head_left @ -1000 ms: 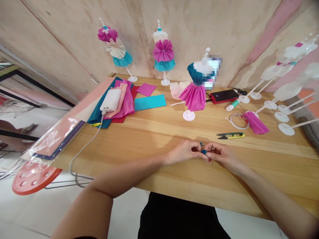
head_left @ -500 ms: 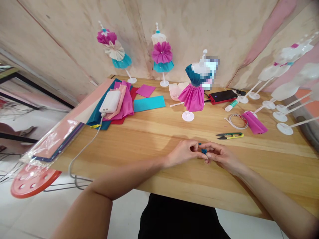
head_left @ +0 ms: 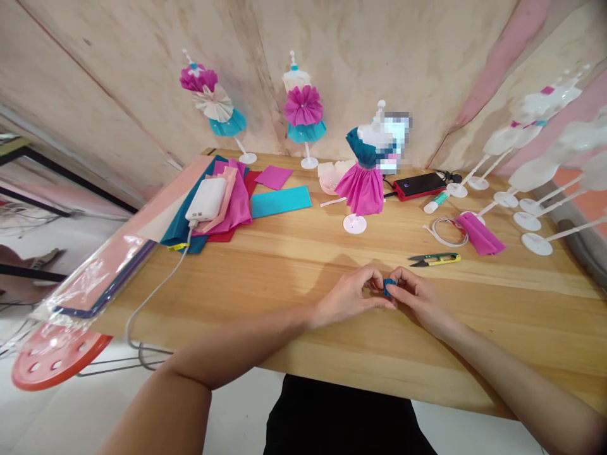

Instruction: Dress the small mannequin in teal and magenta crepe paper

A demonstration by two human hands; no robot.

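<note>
My left hand (head_left: 351,294) and my right hand (head_left: 417,298) meet over the near middle of the wooden table (head_left: 294,253). Both pinch a small piece of teal blue paper (head_left: 388,286) between their fingertips. It is mostly hidden by the fingers. A small mannequin (head_left: 364,178) with a teal top and a pink paper skirt stands on its white base beyond my hands. Yellow-green thread snips (head_left: 435,259) lie just behind my right hand.
Two dressed mannequins (head_left: 214,104) (head_left: 302,107) stand by the wall. Sheets of coloured paper (head_left: 237,196) with a white power bank (head_left: 206,199) lie at the left. A red power bank (head_left: 421,185), glue stick (head_left: 436,201), folded pink paper (head_left: 480,232) and several bare stands (head_left: 531,177) sit right.
My fingers have closed tighter round the teal paper and shifted it slightly. The view has tipped down a little. Nothing else on the table has moved.
</note>
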